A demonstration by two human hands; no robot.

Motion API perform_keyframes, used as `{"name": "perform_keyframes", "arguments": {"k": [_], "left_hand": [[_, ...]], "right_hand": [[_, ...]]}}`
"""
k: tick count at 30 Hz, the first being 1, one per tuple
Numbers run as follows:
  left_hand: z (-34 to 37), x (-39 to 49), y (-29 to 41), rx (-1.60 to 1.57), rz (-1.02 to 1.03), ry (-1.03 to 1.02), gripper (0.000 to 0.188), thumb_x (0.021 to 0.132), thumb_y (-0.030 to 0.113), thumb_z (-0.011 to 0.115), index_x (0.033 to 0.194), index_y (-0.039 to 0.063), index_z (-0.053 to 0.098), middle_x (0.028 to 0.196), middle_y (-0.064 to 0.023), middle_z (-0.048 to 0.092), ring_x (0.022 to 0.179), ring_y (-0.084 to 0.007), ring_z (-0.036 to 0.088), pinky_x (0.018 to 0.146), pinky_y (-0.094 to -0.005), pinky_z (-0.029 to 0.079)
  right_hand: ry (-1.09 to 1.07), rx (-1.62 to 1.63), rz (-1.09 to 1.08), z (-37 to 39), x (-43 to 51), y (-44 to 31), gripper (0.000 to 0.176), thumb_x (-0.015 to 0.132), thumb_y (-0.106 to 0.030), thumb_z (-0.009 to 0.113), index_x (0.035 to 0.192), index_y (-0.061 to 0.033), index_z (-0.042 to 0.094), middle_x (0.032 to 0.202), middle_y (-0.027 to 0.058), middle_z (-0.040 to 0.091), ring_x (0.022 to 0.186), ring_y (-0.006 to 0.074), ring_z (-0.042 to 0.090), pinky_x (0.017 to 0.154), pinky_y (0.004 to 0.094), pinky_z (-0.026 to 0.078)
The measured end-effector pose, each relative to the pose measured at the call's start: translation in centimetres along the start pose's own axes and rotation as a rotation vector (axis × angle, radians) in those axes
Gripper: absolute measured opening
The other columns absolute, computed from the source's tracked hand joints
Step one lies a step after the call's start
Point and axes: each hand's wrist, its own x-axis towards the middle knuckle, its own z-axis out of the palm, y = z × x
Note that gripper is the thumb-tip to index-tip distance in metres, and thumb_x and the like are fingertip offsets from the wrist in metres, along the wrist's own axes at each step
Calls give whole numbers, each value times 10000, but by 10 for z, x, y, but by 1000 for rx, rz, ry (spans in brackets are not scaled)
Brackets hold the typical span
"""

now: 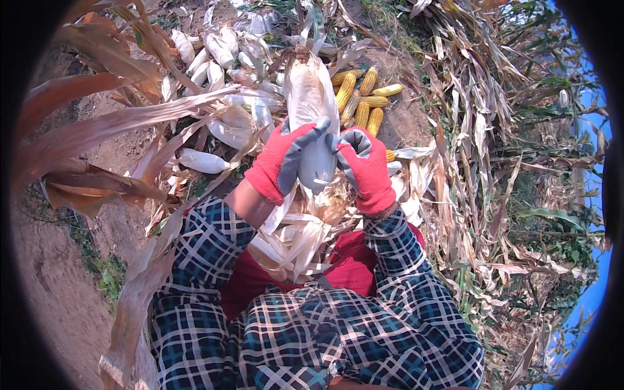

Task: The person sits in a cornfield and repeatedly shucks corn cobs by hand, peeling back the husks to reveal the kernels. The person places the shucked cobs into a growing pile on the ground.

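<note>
A large ear of corn in its pale, dry husk points toward me, its stem end farther off and its tip near my lap. My left hand, in a red glove with grey palm, grips the ear from the left, thumb across the husk. My right hand, gloved alike, has curled fingers at the husk's right edge near the tip; thumb and forefinger seem to pinch it, though the contact is partly hidden. Stripped husks lie below the ear, between my red-clad legs.
Ears still in husk are heaped at the far left, with a single husked ear closer in. Several bare yellow cobs lie beyond my right hand. Dry leaves jut in from the left. Dry corn stalks line the right side.
</note>
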Motion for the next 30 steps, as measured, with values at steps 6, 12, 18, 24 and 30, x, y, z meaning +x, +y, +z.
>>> {"name": "perform_keyframes", "arguments": {"k": [6,12,18,24,30], "left_hand": [[-2,7,-19,-395,-3,-40,352,957,316,586,1214,78,554,1076,-38,639,989,-171,633,918,-340,509],[-8,25,-19,-522,-46,103,311,908,289,646,1144,104,565,1049,-38,628,990,-203,633,902,-403,520],[-11,25,7,-402,112,137,244,919,243,603,1093,72,590,947,-50,640,890,-189,648,845,-347,536],[-6,14,17,-536,92,-162,326,980,240,490,1210,18,552,1076,-115,667,930,-223,684,839,-356,573],[-12,2,22,-82,250,-153,310,1004,205,428,1222,17,546,1112,-120,658,938,-212,682,818,-355,580]], "right_hand": [[72,119,-125,3,-4,-25,133,890,-82,665,802,-43,574,703,-42,565,601,19,476,543,193,386],[204,-102,-469,3,-14,-46,145,852,-21,686,789,-7,557,757,11,541,673,71,511,627,226,424],[-38,-284,-820,19,-11,-29,301,780,-33,758,1048,5,627,1245,185,577,1161,259,574,913,336,491],[-263,168,-311,28,24,-8,1215,661,-316,882,1535,-88,70,1497,152,321,1300,256,458,1045,396,418],[-346,-132,-283,28,23,-23,1104,604,-352,898,1468,-75,269,1448,160,391,1262,288,486,1079,433,359]]}}
